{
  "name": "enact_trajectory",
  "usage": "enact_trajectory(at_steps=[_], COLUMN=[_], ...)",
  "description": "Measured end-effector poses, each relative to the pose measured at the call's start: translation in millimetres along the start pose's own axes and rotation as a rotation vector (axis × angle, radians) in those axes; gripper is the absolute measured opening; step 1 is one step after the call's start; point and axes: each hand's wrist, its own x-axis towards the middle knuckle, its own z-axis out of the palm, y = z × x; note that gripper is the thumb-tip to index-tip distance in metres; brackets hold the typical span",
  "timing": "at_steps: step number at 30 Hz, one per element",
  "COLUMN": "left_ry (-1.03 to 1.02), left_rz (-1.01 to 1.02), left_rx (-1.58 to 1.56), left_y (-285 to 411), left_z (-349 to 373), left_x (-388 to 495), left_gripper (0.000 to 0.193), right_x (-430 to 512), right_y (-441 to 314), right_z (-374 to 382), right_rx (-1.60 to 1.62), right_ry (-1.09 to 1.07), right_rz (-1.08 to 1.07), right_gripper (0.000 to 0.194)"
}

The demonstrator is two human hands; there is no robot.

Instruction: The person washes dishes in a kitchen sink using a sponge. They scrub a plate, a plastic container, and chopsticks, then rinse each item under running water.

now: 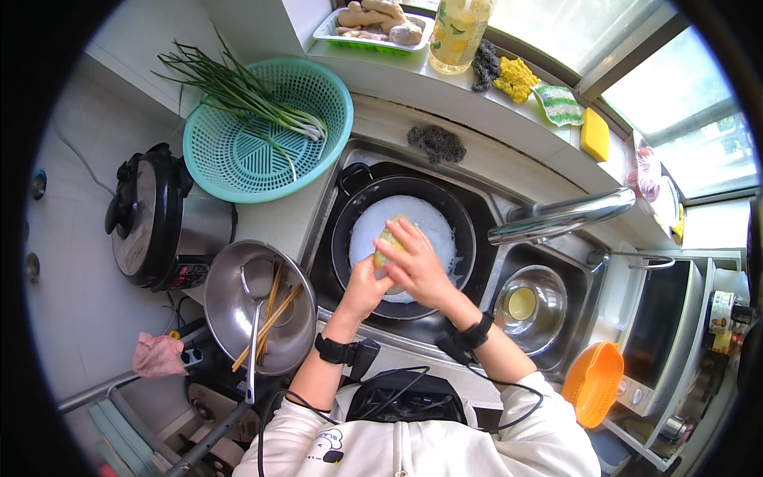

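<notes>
Both my hands are together over a black wok (pixel 341 256) of white, foamy water (pixel 381 211) in the left sink basin. My left hand (pixel 362 289) grips a small yellowish-green object (pixel 391 238) from below. My right hand (pixel 422 268) lies across the same object with its fingers extended over it. Most of the object is hidden by the fingers, so I cannot tell whether it is a sponge or a small dish.
A chrome faucet (pixel 560 216) reaches over the divider. The right basin holds a steel bowl (pixel 557 298) with a small yellow cup (pixel 522 303). At left are a steel bowl (pixel 220 310) with chopsticks and a ladle, a pressure cooker (pixel 155 223), and a teal basket (pixel 205 185) of scallions (pixel 256 95).
</notes>
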Motion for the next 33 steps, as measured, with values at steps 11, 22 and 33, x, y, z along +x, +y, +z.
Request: enact_trajectory(at_steps=[11,22,33], left_ry=[0.160,0.276,0.057], left_rz=[-0.094,-0.145,0.012], left_rx=[-0.040,-0.107,0.042], left_y=[-13.2,-30.7,-7.9], left_z=[-18.7,-22.0,3.5], left_x=[-2.4,7.2,2.2], left_gripper=[0.033,0.028,0.030], right_x=[-64.9,-32.0,7.4], right_y=[135.6,98.3,2.9], right_z=[80.4,68.0,17.2], right_rx=[-0.698,1.304,0.610], right_ry=[-0.191,0.315,0.174], right_rz=[-0.144,0.915,0.324], right_gripper=[0.034,0.035,0.039])
